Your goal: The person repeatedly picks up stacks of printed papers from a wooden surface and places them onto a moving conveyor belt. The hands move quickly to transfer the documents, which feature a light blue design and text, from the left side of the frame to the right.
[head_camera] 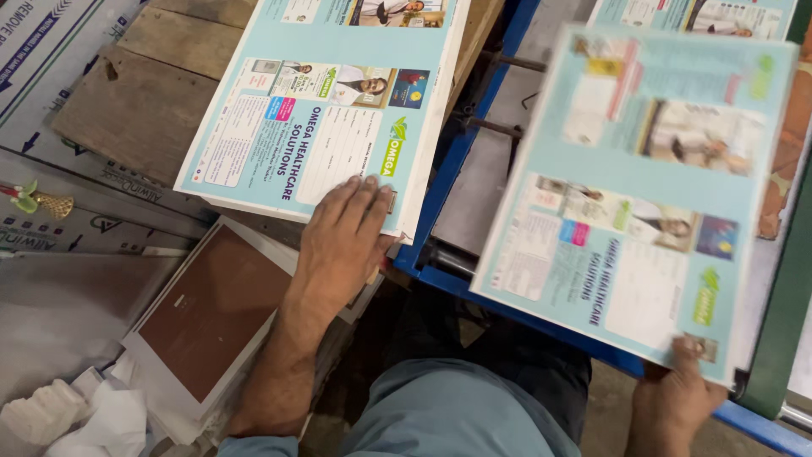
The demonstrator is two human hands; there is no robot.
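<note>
My left hand (342, 241) rests flat, fingers together, on the near edge of a thick stack of light blue printed sheets (304, 110) lying on wooden boards. My right hand (677, 393) pinches the near corner of a single light blue printed sheet (634, 195), which is lifted and blurred over a blue-framed machine table. The thumb lies on top of the sheet's corner. Another printed sheet (689, 15) lies beyond it on the machine bed.
A blue metal frame (452, 161) with grey bed and rods separates the two sides. A brown-covered stack (211, 313) sits lower left beside crumpled white paper (76, 415). Cardboard boxes (51, 51) and wooden boards (144, 101) fill the upper left. My knee is at bottom centre.
</note>
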